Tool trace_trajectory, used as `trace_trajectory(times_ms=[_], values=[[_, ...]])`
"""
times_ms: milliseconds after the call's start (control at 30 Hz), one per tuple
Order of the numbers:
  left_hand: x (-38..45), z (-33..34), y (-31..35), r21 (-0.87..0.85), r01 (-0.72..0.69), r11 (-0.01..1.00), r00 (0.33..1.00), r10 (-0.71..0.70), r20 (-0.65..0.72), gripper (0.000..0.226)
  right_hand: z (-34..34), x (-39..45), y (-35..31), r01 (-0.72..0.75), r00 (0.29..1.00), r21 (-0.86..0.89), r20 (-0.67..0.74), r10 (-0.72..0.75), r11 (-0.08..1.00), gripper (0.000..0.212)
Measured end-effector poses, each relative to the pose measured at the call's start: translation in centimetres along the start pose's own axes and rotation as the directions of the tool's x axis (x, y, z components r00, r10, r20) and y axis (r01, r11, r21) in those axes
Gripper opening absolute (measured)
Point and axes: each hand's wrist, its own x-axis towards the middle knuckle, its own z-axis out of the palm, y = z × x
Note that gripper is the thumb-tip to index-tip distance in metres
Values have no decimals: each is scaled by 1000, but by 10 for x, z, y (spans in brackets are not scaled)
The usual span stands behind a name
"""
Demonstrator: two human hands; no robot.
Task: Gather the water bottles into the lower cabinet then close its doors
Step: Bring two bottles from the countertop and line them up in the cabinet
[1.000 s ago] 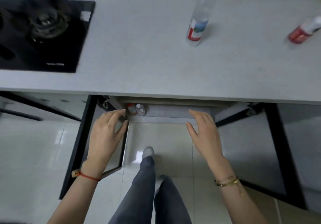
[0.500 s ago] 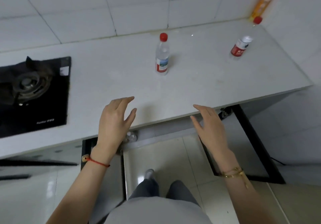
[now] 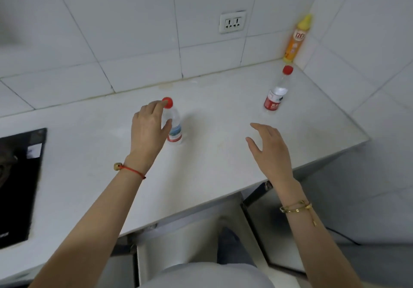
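The left hand (image 3: 148,131) curls around an upright water bottle (image 3: 173,124) in the middle of the counter (image 3: 93,153), fingers spread and not clearly clamped, apparently starting a grip to lift it. The right hand (image 3: 269,151) hovers open and empty, fingers apart, aimed at a second water bottle (image 3: 277,93) standing farther right. Both arms stretch forward over the counter. Below, a cabinet door (image 3: 263,227) stands open, likely ready for the bottles.

Left hand (image 3: 149,129) hid part of near bottle (image 3: 173,124); stove (image 3: 17,182) cut by left edge, blurred.
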Motion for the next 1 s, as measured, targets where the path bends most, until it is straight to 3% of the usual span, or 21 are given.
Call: trace_trajectory(times_ms=[167, 333, 667, 900, 1000], values=[[41, 29, 13, 42, 168, 985, 982, -171, 80, 54, -13, 66, 45, 29, 999, 16, 23, -29, 999, 41], [54, 42, 23, -6, 302, 953, 952, -301, 52, 42, -18, 121, 94, 85, 996, 41, -7, -84, 996, 38], [68, 60, 89, -72, 272, 960, 962, -271, 22, 41, -30, 221, 157, 63, 984, -22, -167, -66, 998, 38], [80, 72, 128, -135, 237, 962, 971, -235, 33, 42, -21, 257, 175, -23, 999, -75, -28, 21, 997, 38], [77, 73, 135, -143, 229, 963, 973, -227, 30, 41, -19, 260, 178, -21, 1000, -23, -15, 21, 1000, 35]])
